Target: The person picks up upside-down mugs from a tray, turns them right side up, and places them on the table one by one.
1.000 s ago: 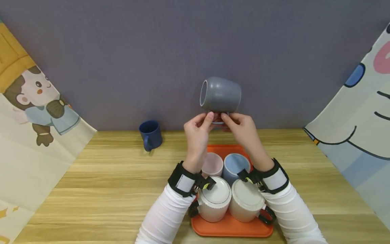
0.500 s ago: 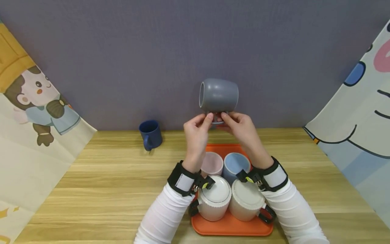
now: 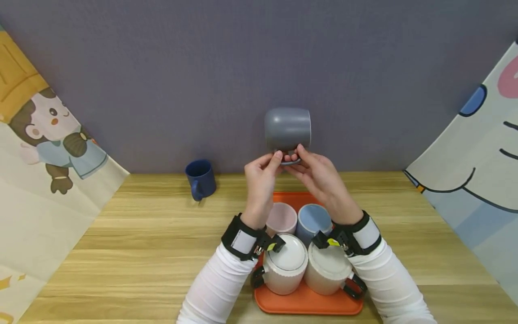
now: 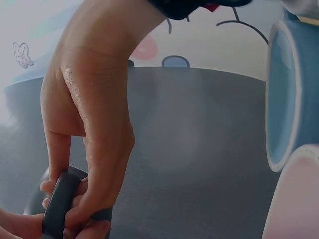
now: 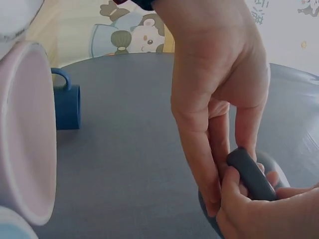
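Observation:
A grey mug (image 3: 287, 128) is held up on its side in front of the back wall, its handle pointing down. My left hand (image 3: 261, 184) pinches the handle, thumb on the near side. From the right, my right hand (image 3: 325, 182) holds at the handle too, its thumb against the mug near the handle and its fingers underneath. In the left wrist view, the dark handle (image 4: 61, 201) lies among the fingers of both hands. The handle (image 5: 251, 174) also shows between them in the right wrist view. The mug's opening is hidden from the head camera.
Below the hands, an orange tray (image 3: 309, 306) bears several upside-down mugs: pink (image 3: 281, 217), blue (image 3: 314, 218), and two whitish ones (image 3: 286, 265) with black handles. A dark blue mug (image 3: 202, 182) stands upright on the wooden table (image 3: 149, 238) at left, near the wall.
The grey mug has turned, so its left-facing opening no longer shows and its right end has come nearer. My right thumb and fingers have shifted along the handle; my left hand stays almost still.

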`<control>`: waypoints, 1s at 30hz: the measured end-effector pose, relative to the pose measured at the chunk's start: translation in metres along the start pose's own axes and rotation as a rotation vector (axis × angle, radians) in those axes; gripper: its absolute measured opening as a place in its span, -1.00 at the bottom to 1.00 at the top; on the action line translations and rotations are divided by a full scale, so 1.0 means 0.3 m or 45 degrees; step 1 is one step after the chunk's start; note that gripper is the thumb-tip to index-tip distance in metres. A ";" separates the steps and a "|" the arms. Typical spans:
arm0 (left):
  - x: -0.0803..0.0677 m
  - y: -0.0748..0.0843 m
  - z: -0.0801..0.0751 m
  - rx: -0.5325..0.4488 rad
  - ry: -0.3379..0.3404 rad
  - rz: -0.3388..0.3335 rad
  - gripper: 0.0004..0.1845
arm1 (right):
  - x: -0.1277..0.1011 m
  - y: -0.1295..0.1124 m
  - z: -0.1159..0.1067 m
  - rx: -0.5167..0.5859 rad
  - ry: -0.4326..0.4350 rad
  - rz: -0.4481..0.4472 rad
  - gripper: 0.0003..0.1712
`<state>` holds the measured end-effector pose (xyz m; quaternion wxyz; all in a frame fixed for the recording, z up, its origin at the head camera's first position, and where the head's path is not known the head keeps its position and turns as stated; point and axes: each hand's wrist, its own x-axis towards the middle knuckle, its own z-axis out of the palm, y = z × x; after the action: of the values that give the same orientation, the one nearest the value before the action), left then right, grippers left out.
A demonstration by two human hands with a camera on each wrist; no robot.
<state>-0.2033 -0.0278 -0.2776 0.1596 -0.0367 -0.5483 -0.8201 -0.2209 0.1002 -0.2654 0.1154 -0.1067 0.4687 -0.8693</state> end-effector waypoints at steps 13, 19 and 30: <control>0.011 -0.002 -0.005 -0.151 -0.009 -0.136 -0.73 | -0.002 0.007 0.020 0.138 0.013 0.015 -0.75; 0.022 0.001 -0.022 -0.193 -0.030 -0.175 -0.76 | 0.003 -0.001 0.037 0.123 0.011 0.055 -0.72; 0.046 0.033 -0.154 0.237 -0.164 -0.137 -0.59 | 0.030 0.000 0.097 0.019 0.036 0.108 -0.73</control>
<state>-0.2081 -0.0763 -0.2839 0.0827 -0.0448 -0.6323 -0.7690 -0.2207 0.0744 -0.2491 0.1464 -0.0735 0.4678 -0.8685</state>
